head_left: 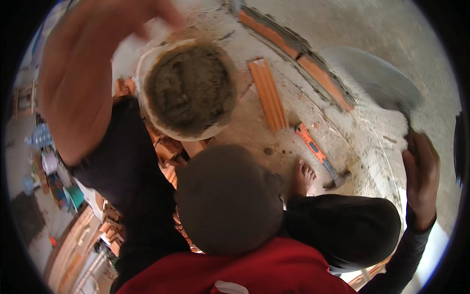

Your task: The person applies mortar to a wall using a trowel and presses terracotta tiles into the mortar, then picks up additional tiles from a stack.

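At the right edge, my right hand (425, 169) is closed around the handle of a trowel (379, 78), whose grey blade is smeared by motion above the concrete floor. My left hand (134, 17) is blurred at the top, partly cut off by the picture's edge. Its fingers look stretched and apart, with nothing seen in them. Just below it stands a round bucket (145, 100) filled with wet grey mortar (193, 88). Between bucket and trowel runs a low row of orange bricks (269, 34) bedded in mortar on the floor.
One loose ribbed brick (268, 95) lies right of the bucket. A hammer (313, 144) with an orange handle rests by my bare foot (306, 172). Broken bricks (169, 147) lie under the bucket's near side. A green container (74, 196) and a water bottle (41, 136) stand far left.
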The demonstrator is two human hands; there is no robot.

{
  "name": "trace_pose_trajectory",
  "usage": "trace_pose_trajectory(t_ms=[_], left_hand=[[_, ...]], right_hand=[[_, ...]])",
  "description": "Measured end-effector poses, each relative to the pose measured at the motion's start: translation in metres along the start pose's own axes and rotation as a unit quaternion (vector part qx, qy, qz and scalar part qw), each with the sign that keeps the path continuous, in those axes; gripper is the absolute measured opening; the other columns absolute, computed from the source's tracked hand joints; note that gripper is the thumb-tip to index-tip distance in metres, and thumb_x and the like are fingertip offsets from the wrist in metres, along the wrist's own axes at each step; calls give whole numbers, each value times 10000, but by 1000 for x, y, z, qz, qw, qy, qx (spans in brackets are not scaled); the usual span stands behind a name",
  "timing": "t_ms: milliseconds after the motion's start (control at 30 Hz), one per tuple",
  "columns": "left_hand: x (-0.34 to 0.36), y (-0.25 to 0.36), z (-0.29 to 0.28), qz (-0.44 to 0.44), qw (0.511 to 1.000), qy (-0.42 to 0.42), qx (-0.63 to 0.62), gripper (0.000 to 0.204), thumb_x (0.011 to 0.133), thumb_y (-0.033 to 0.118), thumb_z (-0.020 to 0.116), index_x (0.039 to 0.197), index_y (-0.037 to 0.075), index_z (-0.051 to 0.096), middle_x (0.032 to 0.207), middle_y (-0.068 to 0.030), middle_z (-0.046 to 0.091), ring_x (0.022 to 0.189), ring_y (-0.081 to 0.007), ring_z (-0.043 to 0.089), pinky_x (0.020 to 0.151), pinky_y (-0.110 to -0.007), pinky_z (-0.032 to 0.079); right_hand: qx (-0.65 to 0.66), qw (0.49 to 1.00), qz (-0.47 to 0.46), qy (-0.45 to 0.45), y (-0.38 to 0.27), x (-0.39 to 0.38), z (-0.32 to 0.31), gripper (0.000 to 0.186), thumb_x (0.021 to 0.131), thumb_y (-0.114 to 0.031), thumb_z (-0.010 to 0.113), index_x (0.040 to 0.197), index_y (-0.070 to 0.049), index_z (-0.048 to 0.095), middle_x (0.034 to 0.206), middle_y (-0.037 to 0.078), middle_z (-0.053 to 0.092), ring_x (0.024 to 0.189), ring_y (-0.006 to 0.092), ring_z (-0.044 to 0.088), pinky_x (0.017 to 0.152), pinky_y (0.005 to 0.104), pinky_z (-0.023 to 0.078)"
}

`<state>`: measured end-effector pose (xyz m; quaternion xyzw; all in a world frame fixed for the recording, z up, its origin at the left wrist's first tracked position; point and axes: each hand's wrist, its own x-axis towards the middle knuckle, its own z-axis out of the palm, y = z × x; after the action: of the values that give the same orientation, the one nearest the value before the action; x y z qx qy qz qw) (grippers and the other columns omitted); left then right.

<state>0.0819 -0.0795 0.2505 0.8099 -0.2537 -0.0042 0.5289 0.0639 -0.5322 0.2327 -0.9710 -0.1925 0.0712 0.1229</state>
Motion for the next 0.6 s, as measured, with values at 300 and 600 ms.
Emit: trace_pose_trajectory(t_ms=[300,600], left_hand=[[-142,-34,119,-112,929,80,-344,689,934,603,509,1228,-10,620,1254,-188,621,1171,-318,579,1016,-408,411],[-248,-104,226,-281,811,96,-504,857,974,691,273,1377,-35,485,1379,-162,539,1307,-240,467,1107,-345,315]], right_hand=[[-165,884,-399,-179,-190,204,74,257,930,-275,591,877,-34,665,752,147,631,762,359,618,719,475,485],[-106,896,-244,-354,-155,201,109,328,1032,-272,443,906,-14,601,599,173,573,566,346,579,606,436,476]])
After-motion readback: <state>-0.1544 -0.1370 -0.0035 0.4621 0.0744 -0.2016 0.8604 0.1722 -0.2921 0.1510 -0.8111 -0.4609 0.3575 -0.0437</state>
